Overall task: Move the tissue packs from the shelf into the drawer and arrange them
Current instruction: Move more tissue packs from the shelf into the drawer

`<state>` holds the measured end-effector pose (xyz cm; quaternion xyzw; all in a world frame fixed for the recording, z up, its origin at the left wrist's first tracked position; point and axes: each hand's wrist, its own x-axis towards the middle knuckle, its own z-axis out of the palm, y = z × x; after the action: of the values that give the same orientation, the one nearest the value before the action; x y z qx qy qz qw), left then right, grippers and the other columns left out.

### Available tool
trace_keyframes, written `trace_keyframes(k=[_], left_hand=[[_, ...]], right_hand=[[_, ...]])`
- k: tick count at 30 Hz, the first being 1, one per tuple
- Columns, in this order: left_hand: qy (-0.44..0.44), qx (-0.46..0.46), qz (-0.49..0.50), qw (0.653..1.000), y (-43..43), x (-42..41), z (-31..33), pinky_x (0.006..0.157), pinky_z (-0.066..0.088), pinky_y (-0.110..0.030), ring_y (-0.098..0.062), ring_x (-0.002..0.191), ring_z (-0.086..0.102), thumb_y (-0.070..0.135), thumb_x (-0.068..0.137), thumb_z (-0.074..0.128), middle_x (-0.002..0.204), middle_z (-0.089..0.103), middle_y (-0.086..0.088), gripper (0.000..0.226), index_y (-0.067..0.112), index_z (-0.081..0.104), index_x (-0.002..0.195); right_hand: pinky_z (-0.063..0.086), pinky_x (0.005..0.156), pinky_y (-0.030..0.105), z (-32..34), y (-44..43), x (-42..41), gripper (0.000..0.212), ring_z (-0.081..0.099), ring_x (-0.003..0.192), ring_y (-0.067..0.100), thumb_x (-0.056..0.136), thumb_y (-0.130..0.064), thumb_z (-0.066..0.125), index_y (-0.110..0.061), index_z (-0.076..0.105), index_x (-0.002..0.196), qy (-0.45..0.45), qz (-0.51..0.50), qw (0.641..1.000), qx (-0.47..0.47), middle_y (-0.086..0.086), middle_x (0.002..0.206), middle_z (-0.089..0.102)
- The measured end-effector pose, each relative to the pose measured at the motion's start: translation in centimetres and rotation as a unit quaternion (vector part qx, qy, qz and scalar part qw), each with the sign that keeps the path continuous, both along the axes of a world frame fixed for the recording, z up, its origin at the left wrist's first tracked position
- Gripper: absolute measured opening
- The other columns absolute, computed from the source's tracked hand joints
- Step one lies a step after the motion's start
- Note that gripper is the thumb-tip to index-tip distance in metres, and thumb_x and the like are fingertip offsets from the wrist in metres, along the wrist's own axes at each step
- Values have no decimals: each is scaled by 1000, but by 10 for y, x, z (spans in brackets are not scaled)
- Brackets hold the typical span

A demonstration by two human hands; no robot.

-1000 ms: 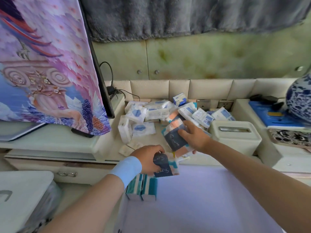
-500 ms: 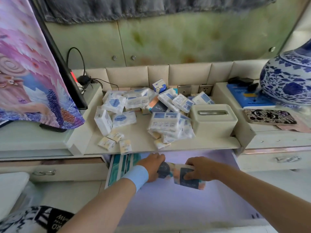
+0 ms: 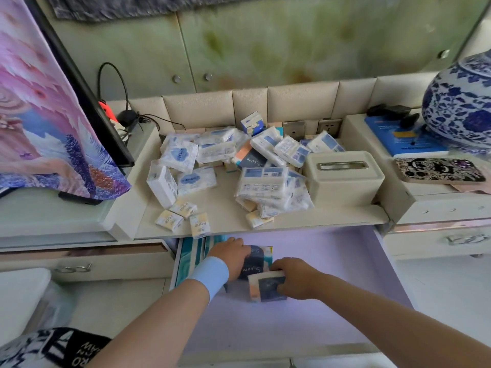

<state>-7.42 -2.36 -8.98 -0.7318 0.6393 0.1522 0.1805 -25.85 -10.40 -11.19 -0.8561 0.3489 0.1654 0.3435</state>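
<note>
The open drawer (image 3: 332, 296) has a pale lilac floor. At its far left, several teal-striped tissue packs (image 3: 192, 257) stand in a row. My left hand (image 3: 230, 254) holds a dark navy tissue pack (image 3: 256, 262) beside that row. My right hand (image 3: 295, 277) grips a second navy-and-peach pack (image 3: 265, 286) just in front of it, on the drawer floor. On the shelf (image 3: 225, 213) above lie several white and blue tissue packs (image 3: 261, 181) in a loose heap, with three small yellow packs (image 3: 183, 216) near the front edge.
A cream tissue box (image 3: 342, 176) stands on the shelf's right. A blue-and-white vase (image 3: 459, 112), a blue book (image 3: 401, 136) and a patterned phone case (image 3: 438, 170) sit on the right unit. A screen under a printed cloth (image 3: 47, 123) stands left. Shut drawers flank the open one.
Both hands came down from the shelf with navy packs and now hold them in the drawer's left part. The camera tilted down and right.
</note>
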Motion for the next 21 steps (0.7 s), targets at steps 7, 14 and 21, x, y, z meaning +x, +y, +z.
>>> trace_keyframes(k=[7, 14, 21], left_hand=[[36, -16, -8, 999, 20, 0, 6, 92, 45, -40, -27, 123, 44, 40, 97, 47, 135, 41, -4, 46, 21, 44, 138], [75, 6, 11, 997, 22, -2, 6, 98, 43, -42, -26, 129, 39, 51, 81, 66, 140, 37, -2, 72, 22, 38, 142], [-1, -13, -27, 1000, 24, 7, -9, 103, 44, -46, -29, 130, 39, 30, 75, 79, 144, 34, -7, 83, 24, 32, 142]], right_hand=[[56, 90, 34, -16, 13, 9, 89, 55, 113, 23, 75, -35, 77, -26, 27, 148, 28, -55, 998, -23, 4, 136, 40], [57, 62, 31, -15, 23, 24, 127, 62, 80, 20, 83, -25, 75, -26, -34, 148, 36, -109, 993, 8, 13, 118, 62], [56, 85, 32, -22, 15, 47, 106, 66, 100, 20, 77, -31, 82, -29, 6, 150, -25, -59, 996, -65, 3, 116, 65]])
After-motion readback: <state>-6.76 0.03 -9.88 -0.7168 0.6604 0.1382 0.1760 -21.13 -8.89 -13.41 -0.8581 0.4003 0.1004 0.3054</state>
